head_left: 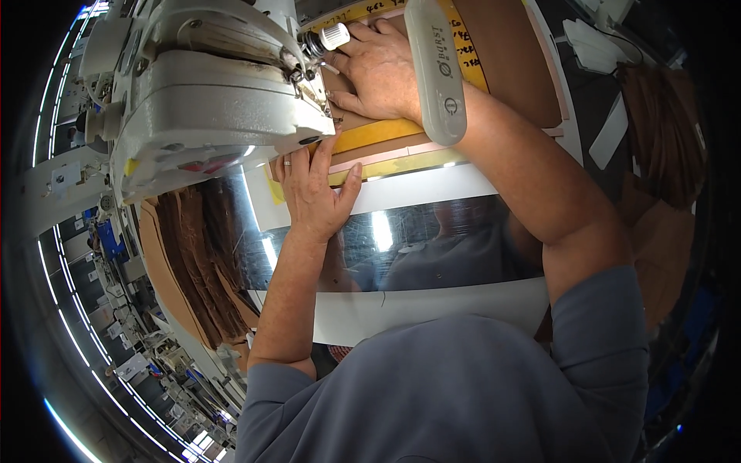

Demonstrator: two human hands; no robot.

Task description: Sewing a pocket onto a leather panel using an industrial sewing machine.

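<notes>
My right hand (378, 77) lies flat with spread fingers on a brown sheet of material, inside a yellow template frame (370, 136) with handwritten marks. The fingertips are close to the needle area of a white sewing machine (224, 108). My left hand (315, 189), a ring on one finger, rests with its fingers stretched over the near edge of the template, by the machine's needle end. Pale pink strips (401, 152) run along this edge. More brown material (521, 65) extends to the right. The needle tip itself is too small to make out.
A pale oblong device (436, 77) hangs over my right wrist. A shiny metal plate (424, 255) covers the near tabletop. Stacked brown pieces (193, 255) stand at left, and others (664, 131) hang at far right. Several machines line the far left.
</notes>
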